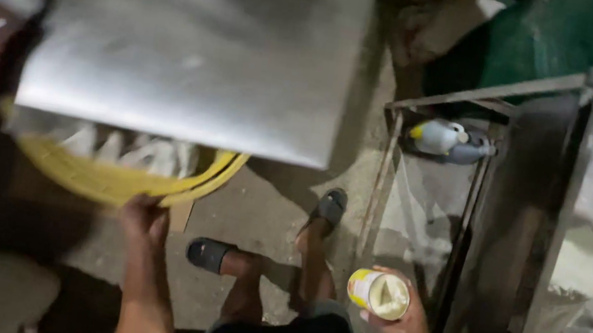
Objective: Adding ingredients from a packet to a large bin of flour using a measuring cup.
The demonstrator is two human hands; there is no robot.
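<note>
The left hand (144,216) grips the rim of the yellow basket (117,176), which sits under the front edge of the metal desk (196,52). The right hand (406,325) holds a small yellow cup (379,292) well off to the right, tipped on its side.

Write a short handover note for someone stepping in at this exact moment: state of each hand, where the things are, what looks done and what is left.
Left hand: closed in a grip on the rim of the yellow basket, which sits low under the steel tabletop.
Right hand: holds a small yellow-and-white can, open top tilted toward the camera, pale contents inside.
Nearby: a metal frame on the right with a bottle lying in it; pale powder on the surface at far right.
Done: basket gripped, can in hand.
Left: the can is not yet emptied; the basket holds pale pieces and is partly under the tabletop.
</note>
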